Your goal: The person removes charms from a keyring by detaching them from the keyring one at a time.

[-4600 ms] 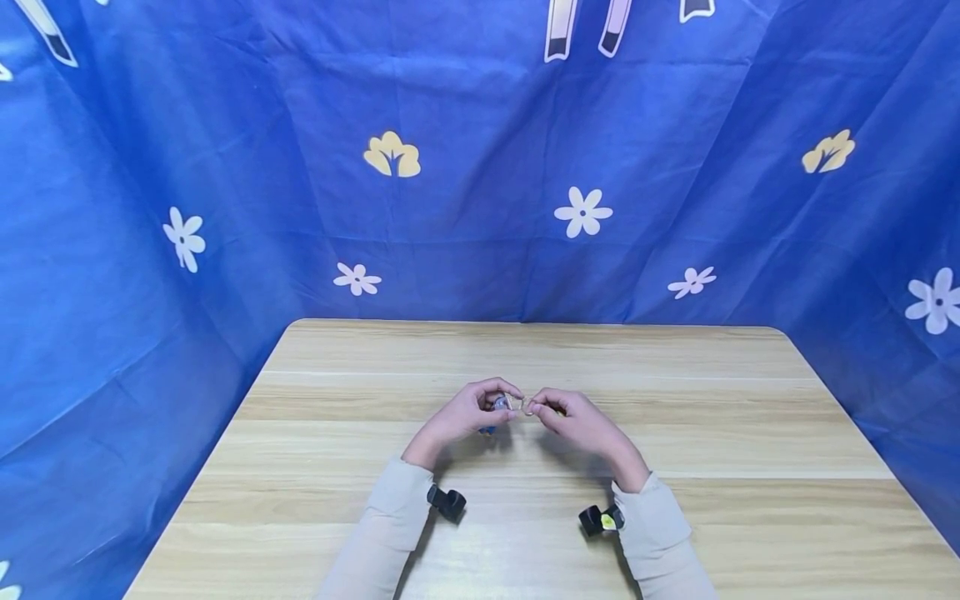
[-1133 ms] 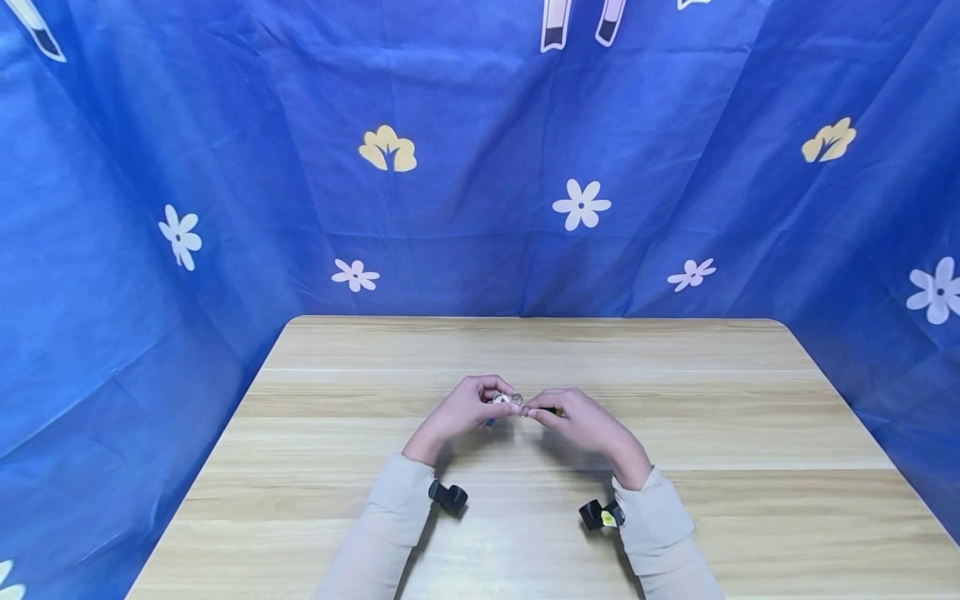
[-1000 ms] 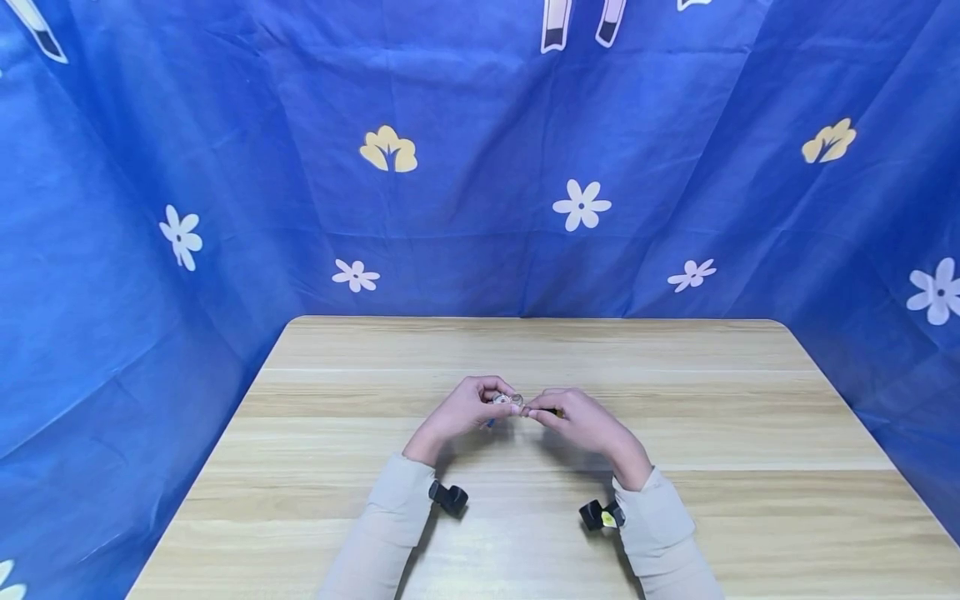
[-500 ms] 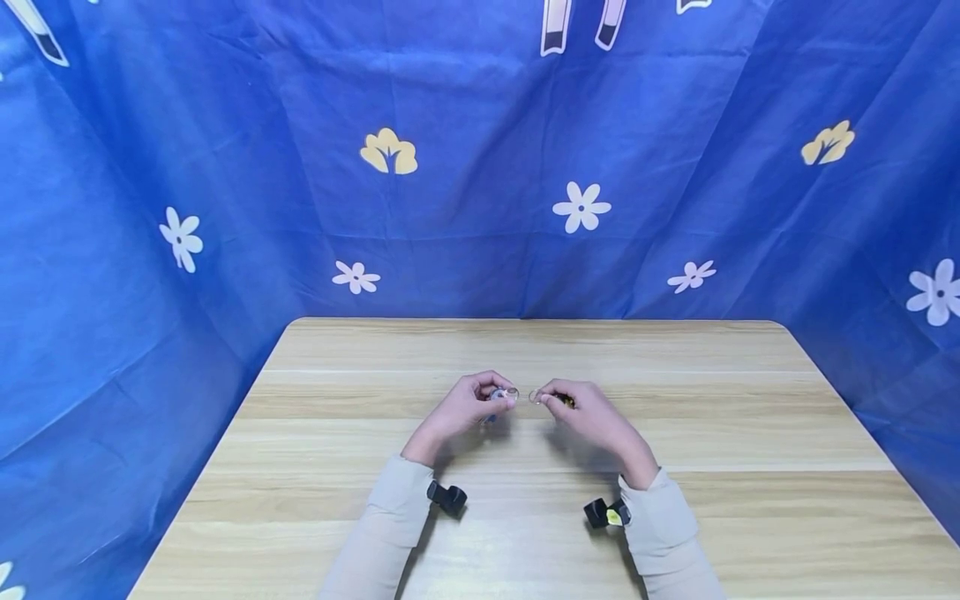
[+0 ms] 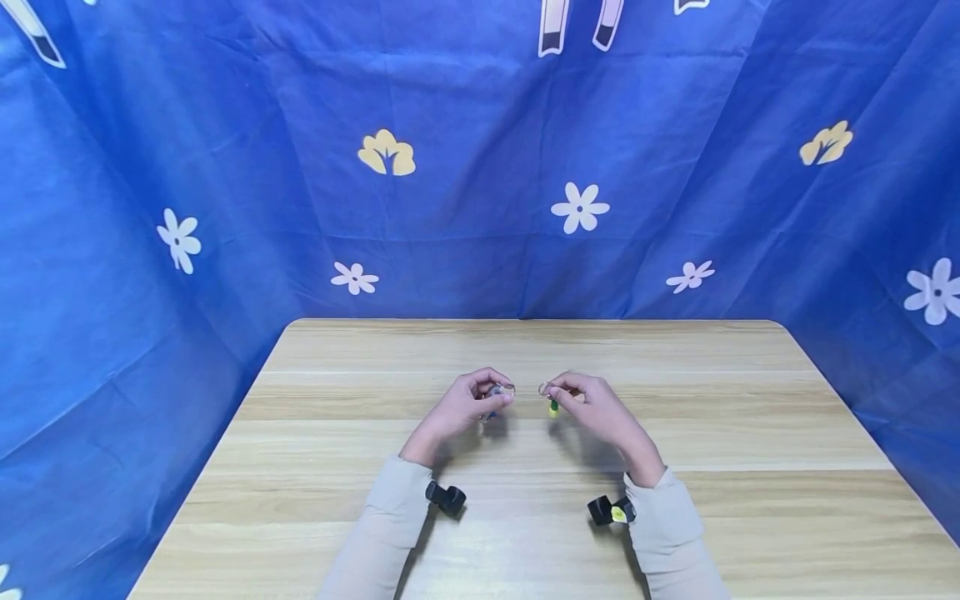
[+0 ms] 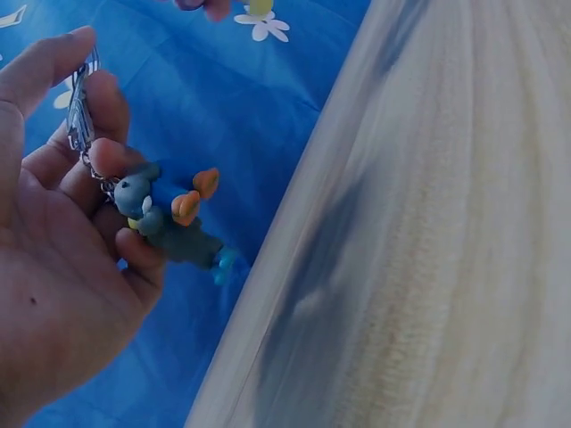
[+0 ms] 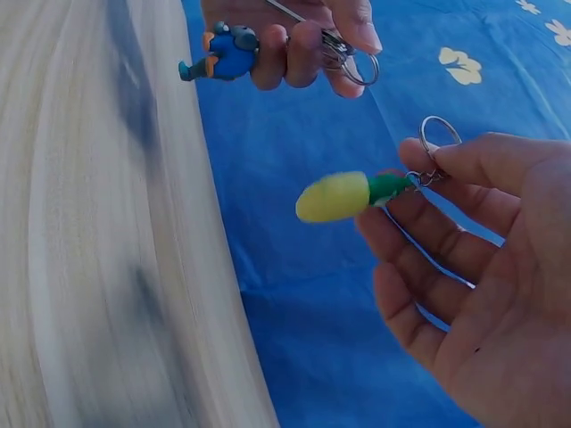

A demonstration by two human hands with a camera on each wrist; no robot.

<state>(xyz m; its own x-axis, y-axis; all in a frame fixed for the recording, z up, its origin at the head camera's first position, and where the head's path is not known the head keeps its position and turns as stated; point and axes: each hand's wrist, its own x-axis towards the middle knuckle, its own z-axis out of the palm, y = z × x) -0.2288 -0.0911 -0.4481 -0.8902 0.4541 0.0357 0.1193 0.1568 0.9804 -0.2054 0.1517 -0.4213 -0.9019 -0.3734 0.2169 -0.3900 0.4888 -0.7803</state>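
Observation:
My left hand [image 5: 459,410] pinches a bunch of metal key rings [image 6: 78,116] between thumb and fingertips. From them a grey-blue toy animal keychain [image 6: 174,218], with a blue body and orange feet, lies against the curled fingers. My right hand [image 5: 600,410] pinches a single metal key ring between thumb and forefinger, seen in the right wrist view. A charm with a yellow bulb [image 7: 332,198] and green stem [image 7: 387,187] hangs from this ring by a short chain. The two hands are apart, facing each other above the table, and the rings do not touch.
A light wood-grain table [image 5: 517,533] spreads beneath both hands. Blue cloth [image 5: 480,208] printed with flowers surrounds its back and sides. A black wrist camera is strapped at each light sleeve [image 5: 667,525].
Both hands held the pieces together about a second ago; now they are separated. The right hand has moved right and slightly up with its ring, and the yellow-green charm shows below its fingers.

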